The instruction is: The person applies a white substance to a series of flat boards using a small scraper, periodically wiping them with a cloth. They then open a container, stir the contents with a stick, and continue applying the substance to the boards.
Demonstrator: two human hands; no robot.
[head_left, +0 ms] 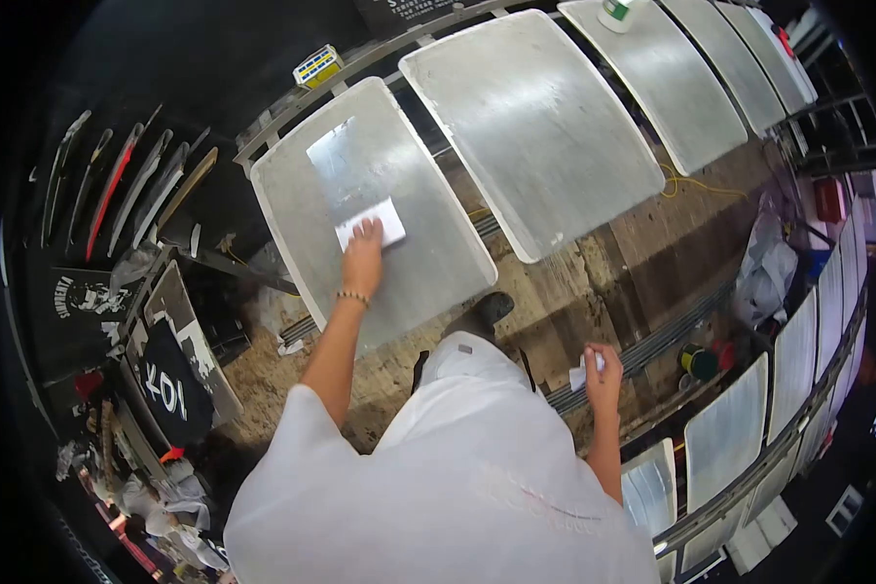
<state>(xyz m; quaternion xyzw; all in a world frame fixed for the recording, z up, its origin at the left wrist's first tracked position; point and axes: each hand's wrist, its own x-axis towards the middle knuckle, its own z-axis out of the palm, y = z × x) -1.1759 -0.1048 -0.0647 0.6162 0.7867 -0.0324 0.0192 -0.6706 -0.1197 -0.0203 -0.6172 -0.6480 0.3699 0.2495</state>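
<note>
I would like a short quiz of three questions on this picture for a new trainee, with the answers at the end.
1. Multiple choice: the white pad lies on
A) the floor
B) a grey board
C) a sleeve

2. True or false: the right hand holds nothing.

3. Which hand is nearer in the picture to the yellow and blue box?

Key:
1. B
2. False; it holds a small white piece.
3. The left hand, which is on the pad.
</note>
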